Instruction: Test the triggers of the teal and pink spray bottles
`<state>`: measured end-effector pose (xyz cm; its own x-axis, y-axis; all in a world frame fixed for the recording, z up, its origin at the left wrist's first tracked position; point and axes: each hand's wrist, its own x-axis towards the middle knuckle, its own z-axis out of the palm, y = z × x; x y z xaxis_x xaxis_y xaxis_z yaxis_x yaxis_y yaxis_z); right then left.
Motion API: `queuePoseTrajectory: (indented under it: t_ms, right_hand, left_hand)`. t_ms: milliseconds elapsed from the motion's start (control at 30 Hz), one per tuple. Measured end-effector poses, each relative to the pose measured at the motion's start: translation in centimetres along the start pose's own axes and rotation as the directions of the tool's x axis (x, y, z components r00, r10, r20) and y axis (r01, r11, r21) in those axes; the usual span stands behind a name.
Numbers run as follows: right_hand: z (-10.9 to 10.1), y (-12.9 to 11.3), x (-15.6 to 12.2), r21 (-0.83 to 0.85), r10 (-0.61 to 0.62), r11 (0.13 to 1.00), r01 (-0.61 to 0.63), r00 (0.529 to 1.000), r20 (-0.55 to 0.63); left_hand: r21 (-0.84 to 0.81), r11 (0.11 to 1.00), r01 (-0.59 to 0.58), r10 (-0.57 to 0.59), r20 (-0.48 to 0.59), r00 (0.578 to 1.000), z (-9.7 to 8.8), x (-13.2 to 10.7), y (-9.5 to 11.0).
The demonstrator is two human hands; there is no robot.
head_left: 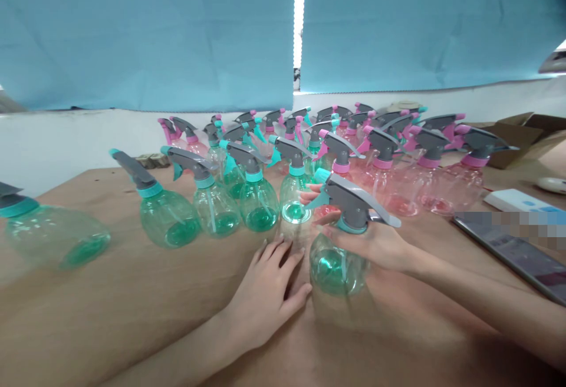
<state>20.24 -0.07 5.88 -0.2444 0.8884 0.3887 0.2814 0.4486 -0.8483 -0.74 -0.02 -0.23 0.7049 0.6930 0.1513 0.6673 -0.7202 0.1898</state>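
Observation:
A clear green spray bottle [333, 269] with a grey and teal trigger head stands upright in front of me. My right hand [384, 246] grips it around the neck from behind and the right. Its fingers show partly past the trigger; the bottle hides the rest. Just left of this bottle, my left hand [267, 295] lies palm down on the wooden table [154, 322], fingers spread, holding nothing. Beyond my left fingertips, another green spray bottle [259, 198] stands in a row of similar ones.
Pink spray bottles [400, 189] crowd the right and back. A single green bottle [57, 236] stands at far left. On the right are a phone [508, 257], a white box [513, 200] and an open cardboard box [517, 133]. Blue curtains [145, 33] hang behind.

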Motion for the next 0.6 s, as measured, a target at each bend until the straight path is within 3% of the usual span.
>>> queuePoseTrajectory:
  t_ms: [233,467,600]
  right_hand:
    - [-0.09,-0.07,-0.07,-0.02,0.008,1.0,-0.009,0.999,-0.033]
    - [-0.19,0.77,-0.33,0.009,0.144,0.99,-0.144,0.989,-0.023]
    - [-0.28,0.51,-0.26,-0.04,0.024,0.999,-0.026,0.999,-0.044]
  left_hand:
    - [-0.007,1.0,-0.009,0.009,-0.019,1.0,0.13,-0.02,-0.06]
    - [0.005,1.0,-0.003,0.003,-0.004,1.0,-0.05,-0.02,0.03]
    - [0.007,1.0,0.0,0.0,-0.01,1.0,-0.02,0.0,0.05]
